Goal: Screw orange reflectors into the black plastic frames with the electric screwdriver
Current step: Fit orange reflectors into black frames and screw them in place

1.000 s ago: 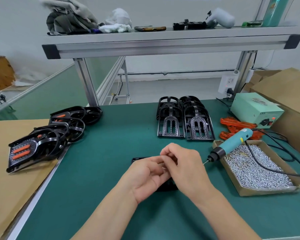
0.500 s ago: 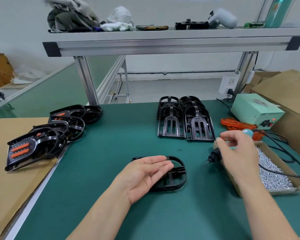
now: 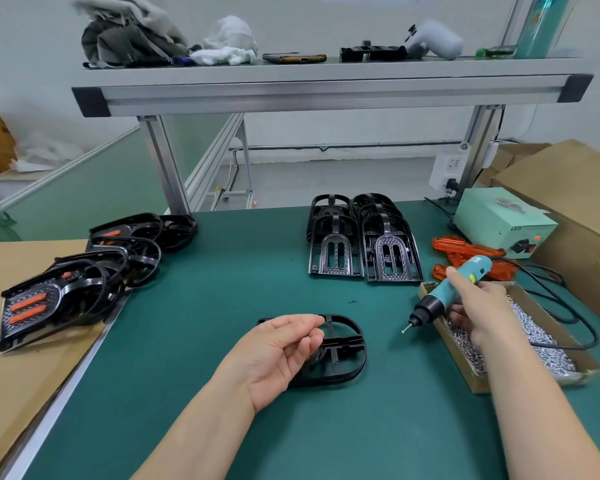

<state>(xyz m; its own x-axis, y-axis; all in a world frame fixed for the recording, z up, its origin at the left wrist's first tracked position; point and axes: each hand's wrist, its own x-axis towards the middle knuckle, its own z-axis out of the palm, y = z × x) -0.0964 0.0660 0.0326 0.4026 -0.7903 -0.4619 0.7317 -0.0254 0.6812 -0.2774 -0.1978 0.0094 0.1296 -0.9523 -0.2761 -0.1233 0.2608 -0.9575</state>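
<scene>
- A green-topped workbench (image 3: 205, 292) fills the middle and lower frame, its pale metal edge running down the lower left.
- An aluminium shelf (image 3: 326, 97) with black end caps spans the upper frame on slotted aluminium posts (image 3: 163, 161).
- Behind it are a plain white wall (image 3: 326, 26) and a pale grey floor (image 3: 326, 181).
- A white wall socket (image 3: 448, 168) sits by the right post.
- Cardboard boxes (image 3: 568, 188) stand at the right edge.
- The light is soft and even.

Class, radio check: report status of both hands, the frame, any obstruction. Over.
Right hand grips electric screwdriver. Left hand open over black frame. Nothing between bit and frame.
</scene>
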